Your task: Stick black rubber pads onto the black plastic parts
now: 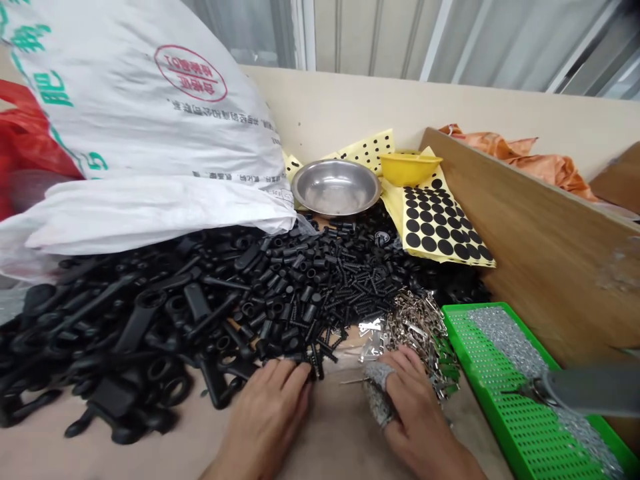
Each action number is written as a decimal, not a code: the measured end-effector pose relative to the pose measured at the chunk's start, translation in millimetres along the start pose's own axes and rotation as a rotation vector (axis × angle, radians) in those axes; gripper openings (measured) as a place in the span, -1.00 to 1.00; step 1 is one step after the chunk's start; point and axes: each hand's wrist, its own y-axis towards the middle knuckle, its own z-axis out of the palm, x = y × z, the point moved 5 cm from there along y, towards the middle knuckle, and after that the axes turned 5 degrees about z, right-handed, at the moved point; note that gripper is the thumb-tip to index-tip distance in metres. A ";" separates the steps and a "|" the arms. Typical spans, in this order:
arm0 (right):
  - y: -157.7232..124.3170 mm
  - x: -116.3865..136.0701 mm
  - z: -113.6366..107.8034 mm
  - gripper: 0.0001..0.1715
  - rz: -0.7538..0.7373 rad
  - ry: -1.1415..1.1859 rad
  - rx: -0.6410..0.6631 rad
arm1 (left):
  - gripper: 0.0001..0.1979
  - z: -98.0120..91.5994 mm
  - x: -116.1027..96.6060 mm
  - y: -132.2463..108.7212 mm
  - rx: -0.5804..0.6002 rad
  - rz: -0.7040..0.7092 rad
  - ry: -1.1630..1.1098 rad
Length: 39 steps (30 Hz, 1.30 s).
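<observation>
My left hand (273, 410) rests palm down at the table's front, fingers curled together at the edge of the black screws (320, 357); whatever may be under them is hidden. To its right, my right hand (407, 400) has grey wrapping (381, 393) on its fingers and lies beside the heap of small metal parts (420, 320). A thin metal rod (354, 381) sticks out leftward from the wrapped fingers. Shiny flat metal pieces (371, 340) lie just beyond that hand. Black cylindrical caps (285, 287) and larger black plastic arms (135, 333) are piled to the left.
A green perforated tray (480, 380) with small silver pieces is at the right, a grey tool (580, 390) over it. Behind are a steel bowl (336, 189), a yellow bowl (407, 169), dotted sticker sheets (437, 227) and a white sack (165, 113). A wooden board (545, 240) stands right.
</observation>
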 end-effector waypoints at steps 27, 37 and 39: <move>5.1 20.5 5.6 -0.63 -0.168 -0.045 -0.066 | -0.68 26.4 -11.9 8.0 0.030 -0.812 -1.429; 2.3 19.3 2.9 -0.52 -0.035 0.106 0.100 | -0.72 29.7 -19.3 7.5 0.044 -0.878 -1.547; 2.4 18.7 0.6 -0.54 -0.021 0.121 0.104 | -0.72 30.6 -19.5 6.8 0.046 -0.906 -1.553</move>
